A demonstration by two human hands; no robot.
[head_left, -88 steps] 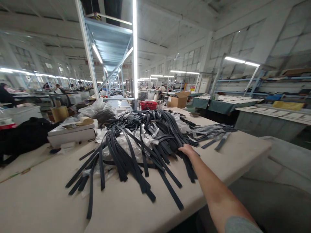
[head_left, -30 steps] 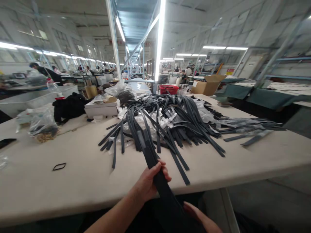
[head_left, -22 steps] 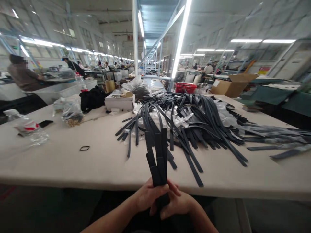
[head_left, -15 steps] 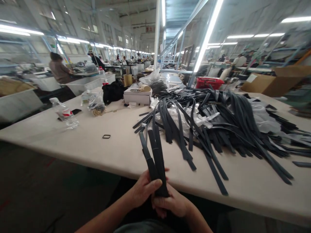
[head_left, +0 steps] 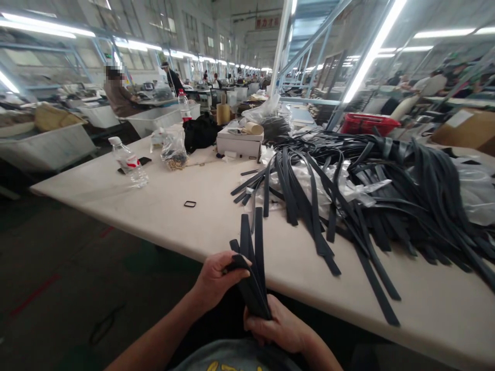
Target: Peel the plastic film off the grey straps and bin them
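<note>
Workshop hall, long rows of lit benches, pale covered table [head_left: 170, 221] in front. Fingers first: left hand [head_left: 216, 278] has thumb and fingertips pinching dark strap ends, near the upper part of the bunch; right hand [head_left: 280, 324] is curled round the same bunch lower down, thumb across its front, some fingers hidden behind. Held straps [head_left: 255, 293] are at the table's near edge, in front of the person's body, a few free ends fanned upward over the tabletop; can't tell whether those tips touch it. Just beyond, to the right, a big heap of dark straps [head_left: 386, 190] is spread over crumpled clear plastic [head_left: 479, 188], loose ends trailing toward the near edge. Left of the heap, a small black rectangular ring [head_left: 190, 204] lies flat, alone. Farther left, tilted clear bottle [head_left: 129, 162] beside a flat black item [head_left: 145, 161]; then clear bag [head_left: 175, 152] of small parts, black cloth [head_left: 201, 131], white box [head_left: 238, 144] with a tan roll [head_left: 253, 128] on top. Behind the heap: red basket [head_left: 369, 123]. Far left, seated person [head_left: 120, 97] near white bins [head_left: 42, 149].
</note>
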